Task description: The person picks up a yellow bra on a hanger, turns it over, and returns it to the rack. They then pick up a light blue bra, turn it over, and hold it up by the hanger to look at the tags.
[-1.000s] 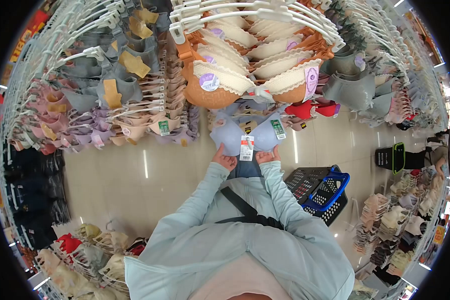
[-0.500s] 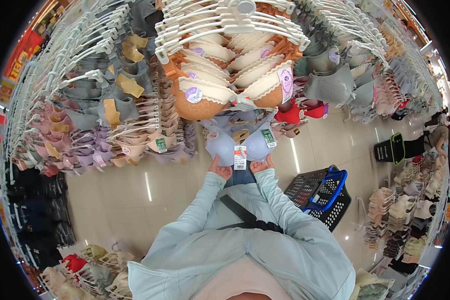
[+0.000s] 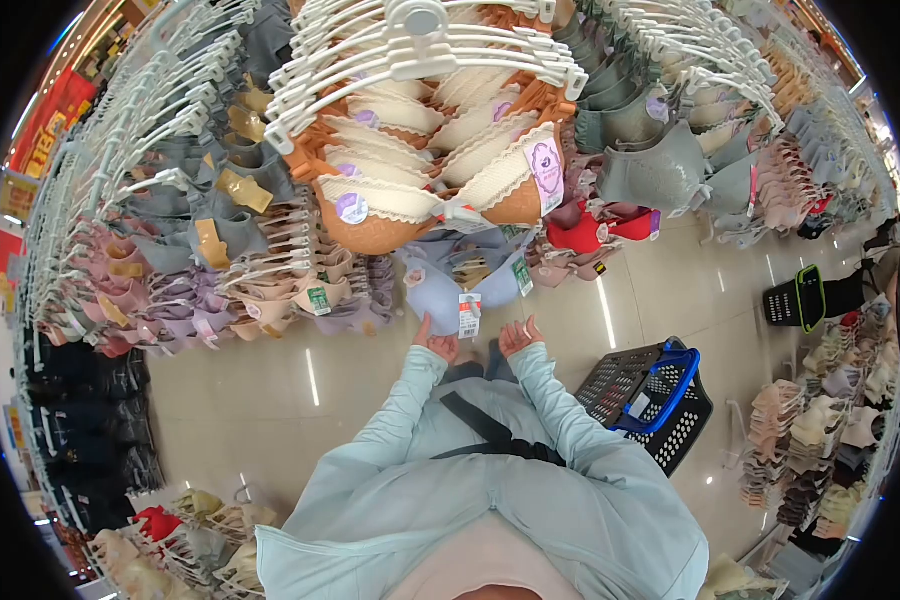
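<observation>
A lavender bra [image 3: 434,295] hangs low on the rack in front of me, with a white and orange price tag [image 3: 469,315] at its middle and a green label [image 3: 522,277] on its right side. My left hand [image 3: 437,341] is just under the left cup, fingers apart and a fingertip at its lower edge; whether it touches is hard to tell. To the right of the price tag, my right hand [image 3: 522,337] is open with its fingers raised, apart from the bra. Brown bras with cream lace [image 3: 380,205] hang above it on white hangers [image 3: 420,65].
Grey bras [image 3: 655,170] and red bras [image 3: 585,232] hang to the right, pink and purple ones [image 3: 185,305] to the left. A black shopping basket [image 3: 625,380] with a blue handle stands on the floor at my right. Another person's arm [image 3: 885,270] shows at far right.
My right hand has come away from the lavender bra and opened. The bra hangs slightly further left and turned. My left hand has loosened at the cup's lower edge.
</observation>
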A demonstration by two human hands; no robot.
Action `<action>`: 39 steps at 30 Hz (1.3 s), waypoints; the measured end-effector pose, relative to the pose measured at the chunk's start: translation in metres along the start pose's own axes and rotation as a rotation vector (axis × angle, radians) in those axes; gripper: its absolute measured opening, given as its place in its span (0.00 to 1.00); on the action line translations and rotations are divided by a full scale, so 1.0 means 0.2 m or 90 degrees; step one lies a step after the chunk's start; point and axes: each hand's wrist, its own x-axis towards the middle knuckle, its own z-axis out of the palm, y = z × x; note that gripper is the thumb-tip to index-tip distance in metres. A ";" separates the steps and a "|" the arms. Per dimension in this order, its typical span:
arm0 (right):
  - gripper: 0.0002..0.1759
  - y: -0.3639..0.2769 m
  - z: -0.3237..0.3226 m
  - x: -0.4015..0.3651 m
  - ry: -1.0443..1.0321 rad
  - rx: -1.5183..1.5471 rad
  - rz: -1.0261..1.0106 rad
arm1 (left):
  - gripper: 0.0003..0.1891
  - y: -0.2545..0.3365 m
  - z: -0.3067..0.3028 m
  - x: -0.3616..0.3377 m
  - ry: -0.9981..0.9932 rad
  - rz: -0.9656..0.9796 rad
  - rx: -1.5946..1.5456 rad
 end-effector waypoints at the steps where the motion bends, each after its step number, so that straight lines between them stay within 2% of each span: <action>1: 0.33 -0.03 0.01 0.01 0.011 -0.022 -0.016 | 0.24 0.00 0.02 0.01 0.004 0.001 -0.001; 5: 0.28 -0.08 0.14 -0.05 0.021 -0.072 -0.050 | 0.23 -0.01 0.00 0.06 0.003 0.025 -0.030; 7: 0.21 -0.09 0.23 -0.05 0.050 -0.174 -0.062 | 0.22 -0.03 0.00 0.07 -0.009 0.031 -0.060; 8: 0.21 -0.09 0.27 -0.03 0.052 -0.182 -0.058 | 0.22 -0.03 0.01 0.05 -0.011 0.039 -0.059; 10: 0.16 -0.08 0.37 0.03 -0.104 -0.614 -0.306 | 0.22 -0.02 0.04 0.04 -0.017 0.048 -0.067; 12: 0.15 -0.04 0.59 -0.12 -0.255 -0.883 -0.766 | 0.22 -0.02 0.05 0.02 0.013 0.044 -0.012; 13: 0.15 -0.05 0.70 -0.20 -0.260 -0.890 -0.762 | 0.22 -0.02 0.06 0.01 0.013 0.045 -0.020; 15: 0.17 -0.06 0.87 -0.27 -0.337 -1.094 -1.235 | 0.22 -0.02 0.07 -0.01 0.019 0.042 0.005; 18: 0.19 -0.05 0.90 -0.19 -0.349 -1.197 -1.153 | 0.22 -0.03 0.04 0.00 0.061 0.072 0.024; 19: 0.19 -0.05 0.90 -0.16 -0.360 -1.199 -1.151 | 0.22 -0.03 0.03 0.00 0.061 0.075 0.016; 21: 0.20 -0.04 0.93 -0.11 -0.342 -1.338 -1.153 | 0.25 -0.03 0.02 0.00 0.062 0.086 0.063; 25: 0.17 -0.01 0.98 -0.10 -0.283 -1.367 -1.177 | 0.25 0.01 -0.03 0.02 0.065 0.061 0.070; 27: 0.17 0.01 1.02 -0.15 -0.129 -1.357 -1.032 | 0.25 0.03 -0.06 0.04 0.036 0.062 0.058; 28: 0.17 0.01 1.02 -0.16 -0.132 -1.357 -1.034 | 0.25 0.04 -0.07 0.04 0.034 0.064 0.056; 30: 0.20 0.02 1.03 -0.17 -0.084 -1.289 -0.898 | 0.25 0.05 -0.08 0.06 0.014 0.085 0.035; 31: 0.20 0.01 1.03 -0.18 -0.086 -1.288 -0.901 | 0.25 0.05 -0.08 0.06 0.011 0.087 0.034; 33: 0.22 -0.01 1.00 -0.16 -0.177 -1.269 -0.878 | 0.24 0.07 -0.11 0.07 -0.010 0.106 0.015; 34: 0.19 -0.02 0.98 -0.14 -0.145 -1.307 -0.853 | 0.24 0.07 -0.12 0.07 -0.011 0.104 0.015; 35: 0.19 -0.03 0.94 -0.12 -0.141 -1.309 -0.853 | 0.22 0.08 -0.15 0.07 0.001 0.079 -0.093; 36: 0.17 -0.04 0.89 -0.11 -0.234 -1.227 -0.803 | 0.21 0.08 -0.17 0.07 0.012 0.053 -0.200; 37: 0.15 -0.05 0.86 -0.12 -0.321 -1.143 -0.752 | 0.21 0.08 -0.18 0.05 0.012 0.050 -0.200; 38: 0.11 -0.04 0.86 -0.20 -0.326 -1.110 -0.675 | 0.23 0.08 -0.19 0.03 0.068 0.072 -0.228; 39: 0.11 -0.06 0.85 -0.25 -0.324 -1.113 -0.675 | 0.24 0.08 -0.20 0.02 0.126 0.094 -0.256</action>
